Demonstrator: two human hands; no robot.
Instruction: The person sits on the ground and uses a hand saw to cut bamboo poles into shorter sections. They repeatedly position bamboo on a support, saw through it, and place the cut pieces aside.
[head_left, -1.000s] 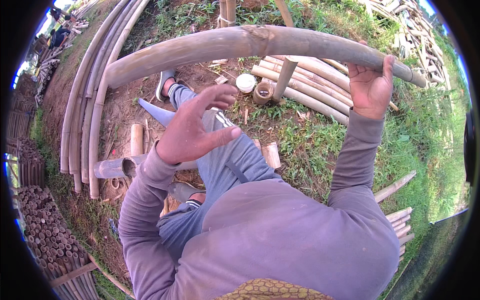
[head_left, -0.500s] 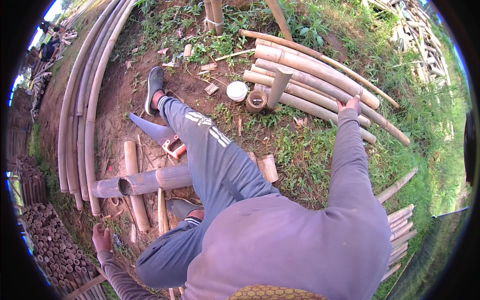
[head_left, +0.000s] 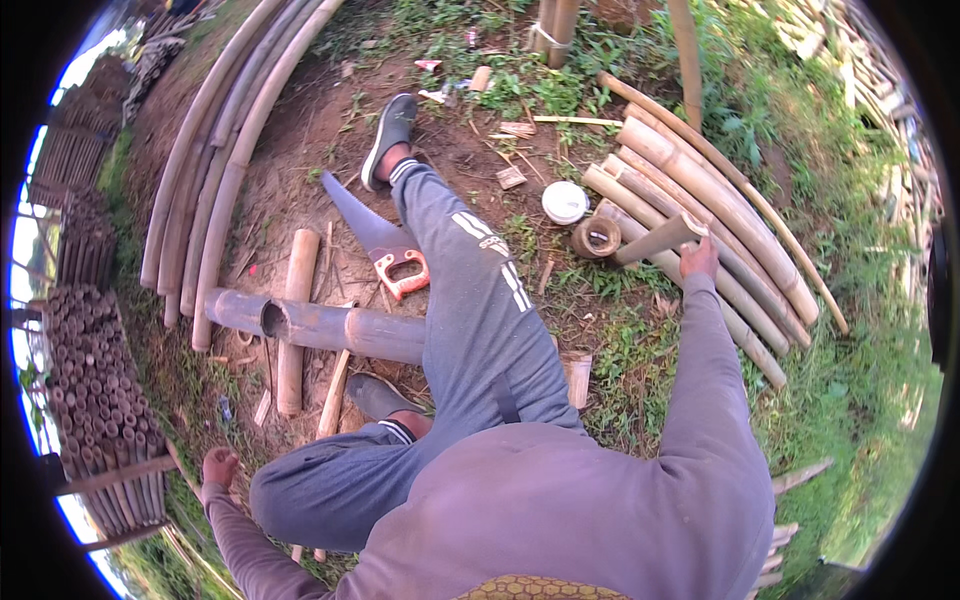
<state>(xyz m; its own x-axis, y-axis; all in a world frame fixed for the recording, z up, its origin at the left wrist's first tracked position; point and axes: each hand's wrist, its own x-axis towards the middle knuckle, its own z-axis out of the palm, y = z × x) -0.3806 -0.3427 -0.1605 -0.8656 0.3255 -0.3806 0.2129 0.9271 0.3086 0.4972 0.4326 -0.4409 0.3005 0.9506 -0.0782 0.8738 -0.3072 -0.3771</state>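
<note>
My right hand (head_left: 698, 257) reaches out to the right and grips the top end of a short bamboo piece (head_left: 655, 242), which leans over several longer bamboo poles. The base of that piece is beside a hollow bamboo cup (head_left: 597, 237) and a white round container (head_left: 565, 203). My left hand (head_left: 220, 468) is at the lower left, fingers curled in, nothing visible in it. A thick dark bamboo pole (head_left: 383, 334) with a notch cut in it rests across a pale bamboo piece (head_left: 296, 325), its right end hidden by my leg. A handsaw (head_left: 372, 230) with an orange handle lies beyond it.
Long bent bamboo poles (head_left: 222, 165) lie at the far left. Cut bamboo poles (head_left: 700, 185) are laid side by side on the right. A stack of bamboo tubes (head_left: 100, 370) stands at the left edge. Upright posts (head_left: 556, 35) rise at the back.
My right hand has moved from the long bamboo poles to the short bamboo piece, which now tilts further right. The left hand's fingers are curled tighter. The view has turned.
</note>
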